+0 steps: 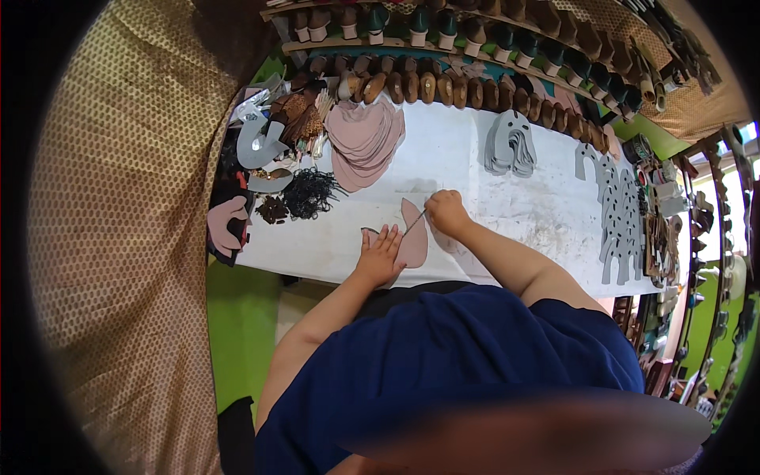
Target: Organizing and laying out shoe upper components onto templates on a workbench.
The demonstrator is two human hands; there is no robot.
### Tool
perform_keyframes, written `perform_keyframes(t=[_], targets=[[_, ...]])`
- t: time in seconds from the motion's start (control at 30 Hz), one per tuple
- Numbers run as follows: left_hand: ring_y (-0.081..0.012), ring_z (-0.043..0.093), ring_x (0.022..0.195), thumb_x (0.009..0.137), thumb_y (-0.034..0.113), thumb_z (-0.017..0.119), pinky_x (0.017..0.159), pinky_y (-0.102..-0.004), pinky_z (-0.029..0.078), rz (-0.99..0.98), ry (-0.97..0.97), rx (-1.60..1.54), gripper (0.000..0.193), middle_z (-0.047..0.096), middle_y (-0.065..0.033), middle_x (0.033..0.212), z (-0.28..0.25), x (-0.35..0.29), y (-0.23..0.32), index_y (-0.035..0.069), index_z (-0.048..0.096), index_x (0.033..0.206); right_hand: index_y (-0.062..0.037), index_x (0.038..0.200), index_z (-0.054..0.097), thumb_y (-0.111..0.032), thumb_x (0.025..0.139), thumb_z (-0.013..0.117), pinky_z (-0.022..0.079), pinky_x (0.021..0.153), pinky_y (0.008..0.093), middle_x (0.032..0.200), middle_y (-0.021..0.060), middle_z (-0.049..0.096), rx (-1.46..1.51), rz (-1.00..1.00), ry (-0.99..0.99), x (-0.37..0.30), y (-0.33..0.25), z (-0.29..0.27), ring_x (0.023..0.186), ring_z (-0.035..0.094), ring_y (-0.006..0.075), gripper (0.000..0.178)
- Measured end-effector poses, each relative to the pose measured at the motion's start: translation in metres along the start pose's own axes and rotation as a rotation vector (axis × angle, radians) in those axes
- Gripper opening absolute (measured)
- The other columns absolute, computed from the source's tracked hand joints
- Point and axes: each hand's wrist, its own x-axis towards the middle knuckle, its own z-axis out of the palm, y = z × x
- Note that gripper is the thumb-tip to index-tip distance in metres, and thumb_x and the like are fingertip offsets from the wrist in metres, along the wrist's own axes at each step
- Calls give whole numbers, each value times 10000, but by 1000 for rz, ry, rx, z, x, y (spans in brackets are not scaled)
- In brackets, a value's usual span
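A pink cut piece [415,247] with a pointed upper end lies on the white-covered table near its front edge. My left hand [380,256] rests flat on its left part, fingers stretched out, hiding some of it. From my right hand [447,212], closed just right of the piece's tip, a thin dark strip [416,222] runs down to the left, across the piece toward my left fingertips. Whether this strip is a cord or a slim tool is too small to tell.
Behind my left hand are a stack of pink pieces [366,146] and a tangle of black straps [310,193]. Grey cut pieces [509,144] lie farther back, with more grey pieces [620,218] at the right. Shelves of shoes [447,32] line the back; a patterned curtain [134,237] hangs left.
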Motion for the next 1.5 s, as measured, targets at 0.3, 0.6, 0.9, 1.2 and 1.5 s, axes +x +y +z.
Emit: perform_keyframes(t=[0.3,0.6,0.9,1.2,1.5], targets=[[-411,188,1495,825,435,691,1114,-718,56,-121,221,-132,488,216,-171,1628,-3,-41,-45,305,645,1293,-218,875,692,-256,745,733,390,948,429,952,-33,635,290,-636,-173,-56,-16,-15,1107,566,185,141],[-338,388,1405,813,319,710,1116,-686,152,75,474,6,73,501,-43,1474,-6,-19,-57,258,710,853,-152,859,673,-184,780,658,417,938,378,967,-18,640,106,-583,-104,-72,-37,1,1085,575,182,87],[-299,395,1404,800,247,679,1126,-643,214,170,528,-20,59,524,5,1452,-34,-9,-83,249,651,748,-141,772,676,-233,793,661,414,812,396,838,5,637,244,-396,-257,-53,-88,7,911,593,218,96],[-348,274,1474,874,294,653,1153,-643,182,-77,268,-78,520,340,-80,1586,-39,-19,-91,141,525,1354,-182,784,754,-266,751,699,432,722,448,847,-3,690,286,-325,-312,-20,-90,5,915,616,237,106],[-302,171,1518,912,527,546,1165,-637,136,116,-63,4,860,177,-94,1651,-15,-14,-24,82,208,1566,-199,926,769,-247,769,744,496,739,403,889,-8,709,121,-20,-44,-17,-10,-4,909,647,234,166]])
